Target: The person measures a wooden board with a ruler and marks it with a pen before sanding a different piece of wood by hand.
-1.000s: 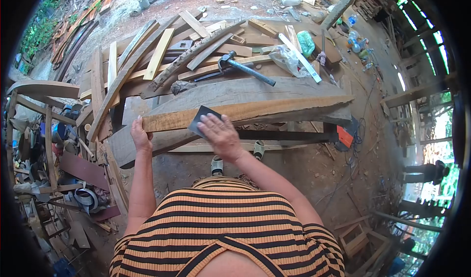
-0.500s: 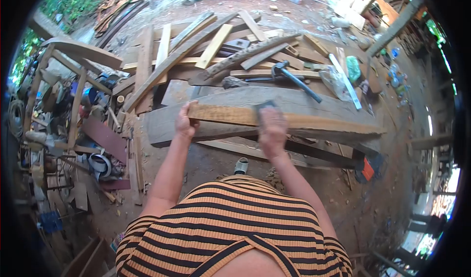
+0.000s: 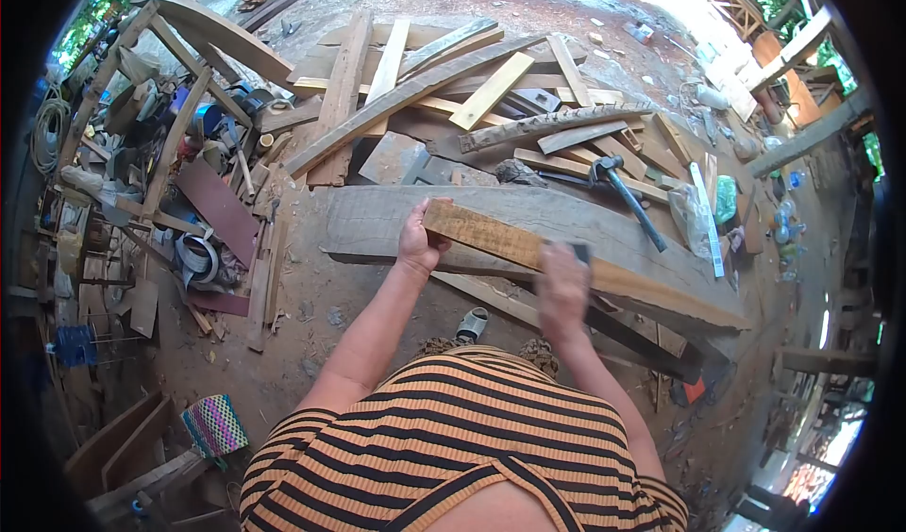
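A long brown wooden plank (image 3: 491,237) lies slanting over a thick grey board (image 3: 377,213). Its left end is gripped by my left hand (image 3: 418,238), fingers wrapped round the edge. My right hand (image 3: 564,291), slightly blurred, presses a small dark block (image 3: 581,252) on the plank's upper face, around its middle. Beyond the grey board, a hammer (image 3: 630,202) with a blue-grey handle rests near the wood pieces. Beneath the plank's right half, a long dark piece (image 3: 632,334) runs toward the lower right.
Loose wood strips (image 3: 491,91) are piled behind the grey board. A clear plastic bag (image 3: 692,221) and a white strip (image 3: 706,221) lie at the right. Scrap and a tape roll (image 3: 197,257) crowd the left, with a woven basket (image 3: 215,425) lower down.
The view has shifted, so the scene sits further right and tilted. My left hand still holds the plank's end; my right hand, with the dark block, remains around the plank's middle.
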